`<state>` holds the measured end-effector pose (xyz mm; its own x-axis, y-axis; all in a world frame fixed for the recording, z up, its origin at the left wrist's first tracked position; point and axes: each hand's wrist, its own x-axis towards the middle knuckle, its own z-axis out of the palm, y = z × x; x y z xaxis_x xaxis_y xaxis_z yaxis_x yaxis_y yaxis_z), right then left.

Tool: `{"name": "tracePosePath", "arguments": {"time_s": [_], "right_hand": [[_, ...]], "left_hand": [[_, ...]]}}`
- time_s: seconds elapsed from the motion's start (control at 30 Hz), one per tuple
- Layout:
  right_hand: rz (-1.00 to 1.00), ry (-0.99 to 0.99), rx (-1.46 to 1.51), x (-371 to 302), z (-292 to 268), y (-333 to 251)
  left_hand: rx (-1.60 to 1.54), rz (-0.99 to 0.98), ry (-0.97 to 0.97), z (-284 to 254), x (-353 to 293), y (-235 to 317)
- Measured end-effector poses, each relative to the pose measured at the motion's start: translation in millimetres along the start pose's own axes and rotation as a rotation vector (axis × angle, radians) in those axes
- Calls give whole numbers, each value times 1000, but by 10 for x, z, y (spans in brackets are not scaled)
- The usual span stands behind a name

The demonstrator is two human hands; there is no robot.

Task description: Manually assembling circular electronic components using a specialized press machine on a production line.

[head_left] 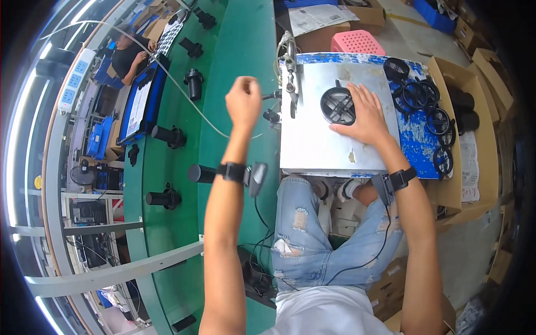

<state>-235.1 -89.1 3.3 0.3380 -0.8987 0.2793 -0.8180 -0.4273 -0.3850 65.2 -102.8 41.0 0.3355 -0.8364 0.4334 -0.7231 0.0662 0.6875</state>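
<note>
A black round part with spokes, like a small wheel or fan guard, lies on the bare metal plate in front of me. My right hand holds its right side, thumb at the lower edge and fingers along the upper right. Raised over the green bench to the left, my left hand has its fingers curled closed; whatever they may hold is hidden. Just right of that hand stands a metal fixture with a lever, at the plate's left edge.
Several similar black rings lie on the blue worn tabletop at the right. Beyond them is an open cardboard box. Black cylindrical parts stand along the green bench. Another person sits at the far left; a pink stool is behind the table.
</note>
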Motion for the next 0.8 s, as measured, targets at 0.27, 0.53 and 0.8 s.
{"name": "tracePosePath", "arguments": {"time_s": [0.27,0.53,0.8], "right_hand": [[-45,16,1,7,-5,49],[-163,30,-6,119,142,-229],[-94,-68,113,359,-60,375]], "left_hand": [[149,-213,-706,797,430,-1174],[-411,-769,-154,532,668,-1161],[-106,426,-190,539,-657,830]]}}
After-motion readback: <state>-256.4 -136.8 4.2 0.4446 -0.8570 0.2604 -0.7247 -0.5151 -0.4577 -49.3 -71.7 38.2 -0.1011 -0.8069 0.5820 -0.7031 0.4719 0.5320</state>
